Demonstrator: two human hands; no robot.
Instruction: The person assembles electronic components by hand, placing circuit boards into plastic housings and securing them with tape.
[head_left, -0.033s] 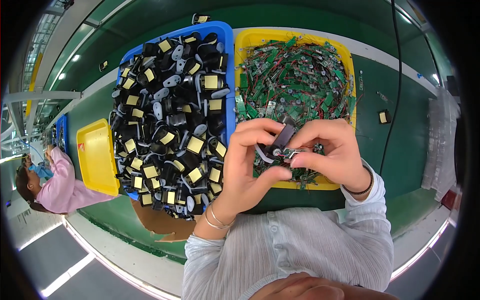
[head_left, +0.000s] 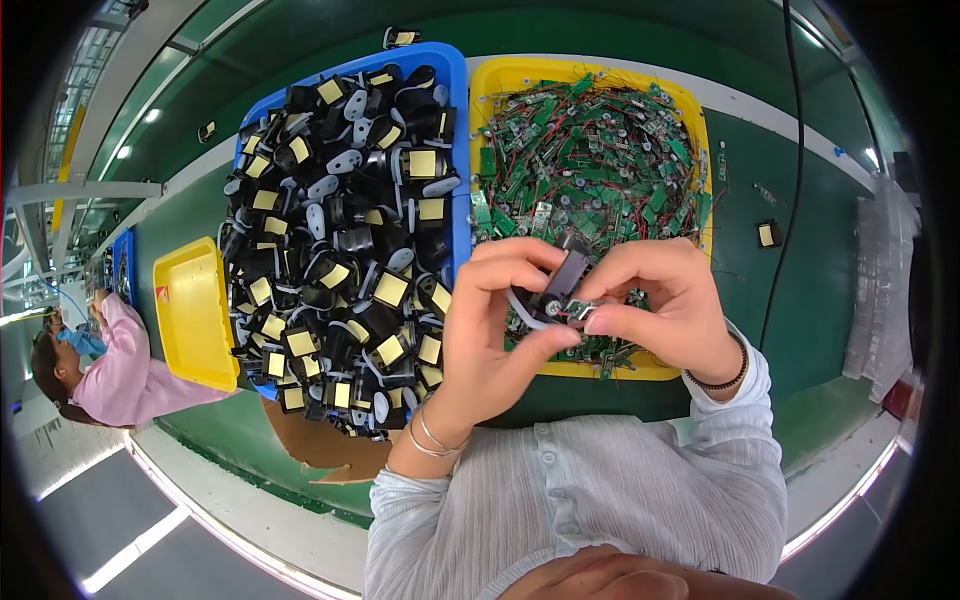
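My left hand (head_left: 497,325) is closed around a black plastic housing (head_left: 568,275) with a grey curved strap-like part (head_left: 524,308) along its lower left. My right hand (head_left: 655,305) pinches a small circuit board (head_left: 582,311) with thin wires, held against the open end of the housing. A small round metallic part (head_left: 553,308) shows beside the board. The fingertips partly hide where board and housing meet. Both hands are above the near edge of a yellow bin (head_left: 708,150) heaped with green circuit boards (head_left: 570,160) and red and black wires.
A blue bin (head_left: 460,110) left of it is heaped with black housings (head_left: 390,290) bearing pale yellow pads. Further left are a yellow tray (head_left: 200,320) and a person in pink (head_left: 130,350). A black cable (head_left: 797,180) and a loose housing (head_left: 768,234) lie at right.
The housing has tilted slightly in my left hand, and its grey part has shifted a little left. My left thumb has moved slightly up and left. The bins look the same.
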